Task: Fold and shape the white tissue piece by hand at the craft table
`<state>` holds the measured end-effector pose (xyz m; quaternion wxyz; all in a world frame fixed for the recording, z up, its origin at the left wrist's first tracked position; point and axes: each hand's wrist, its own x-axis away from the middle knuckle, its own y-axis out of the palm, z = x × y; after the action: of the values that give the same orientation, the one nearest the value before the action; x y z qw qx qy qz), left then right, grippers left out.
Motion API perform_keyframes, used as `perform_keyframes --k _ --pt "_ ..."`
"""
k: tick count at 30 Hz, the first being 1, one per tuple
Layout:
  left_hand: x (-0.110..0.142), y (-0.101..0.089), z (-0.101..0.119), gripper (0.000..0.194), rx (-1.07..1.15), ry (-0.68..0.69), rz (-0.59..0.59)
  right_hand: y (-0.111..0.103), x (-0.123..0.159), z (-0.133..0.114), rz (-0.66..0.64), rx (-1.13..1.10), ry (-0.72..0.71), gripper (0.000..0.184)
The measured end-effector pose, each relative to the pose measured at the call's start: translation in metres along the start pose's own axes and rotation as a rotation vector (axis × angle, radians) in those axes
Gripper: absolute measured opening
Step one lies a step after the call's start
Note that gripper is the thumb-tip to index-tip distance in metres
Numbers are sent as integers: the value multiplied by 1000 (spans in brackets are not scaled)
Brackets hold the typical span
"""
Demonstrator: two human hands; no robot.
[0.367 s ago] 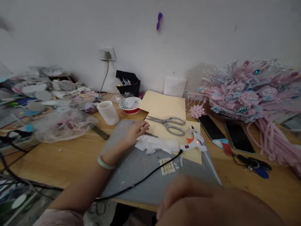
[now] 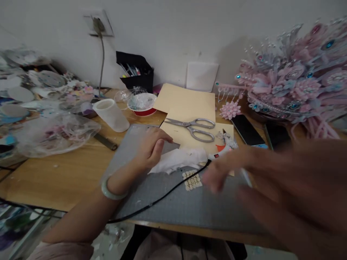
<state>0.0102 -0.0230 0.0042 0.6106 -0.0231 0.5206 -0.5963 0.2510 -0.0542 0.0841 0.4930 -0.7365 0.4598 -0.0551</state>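
Observation:
My left hand [image 2: 151, 148] rests on the grey cutting mat [image 2: 159, 213], fingers bent forward and thumb apart, with nothing visible in its grasp. Beside it lie a crumpled white tissue [image 2: 180, 159] and a thin dark grey strip [image 2: 173, 145], partly hidden by the hand. Close to the camera, my right hand [image 2: 282, 180] is blurred, its fingers apart and no object showing between them. It covers part of the white glue gun [image 2: 216, 156], whose black cord [image 2: 162, 198] crosses the mat. Grey metal scissors [image 2: 196, 129] lie with handles to the right.
Cream sheets [image 2: 189, 103] lie behind the tissue, and small cream pieces [image 2: 192, 180] in front. A white roll [image 2: 111, 115], red-and-white bowl [image 2: 142, 103] and black pen box [image 2: 135, 72] stand behind. Right are a phone [image 2: 248, 130] and pink beaded headdress [image 2: 290, 83]; left, a plastic bag [image 2: 59, 135].
The view has tilted down and come closer. My right hand has risen from the lower edge to the right side, its fingers spreading. The left hand stays by the tissue, its thumb now apart.

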Motion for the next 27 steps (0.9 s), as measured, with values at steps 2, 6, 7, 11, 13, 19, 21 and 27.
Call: perform_keyframes --k 2,6,7,11,13,19,21,27 --pt "-1 2 6 41 40 -4 -115 7 -14 15 -105 -2 60 27" --pt "-3 18 13 35 -17 -184 -447 36 -20 53 -305 165 321 21" --pt "-3 23 14 35 -43 -223 -493 43 -18 60 -352 173 359 21" --pt "0 39 13 41 -62 -248 -580 61 -9 72 -396 155 418 17" --pt "1 42 11 32 -46 -225 -605 67 -6 71 -390 157 422 18" --pt "1 43 6 16 -14 -201 -661 87 -7 65 -348 284 272 15" --pt "1 43 7 20 2 -216 -667 92 -8 65 -337 277 276 8" --pt "2 42 10 26 119 -327 -670 99 -6 65 -181 197 162 18"
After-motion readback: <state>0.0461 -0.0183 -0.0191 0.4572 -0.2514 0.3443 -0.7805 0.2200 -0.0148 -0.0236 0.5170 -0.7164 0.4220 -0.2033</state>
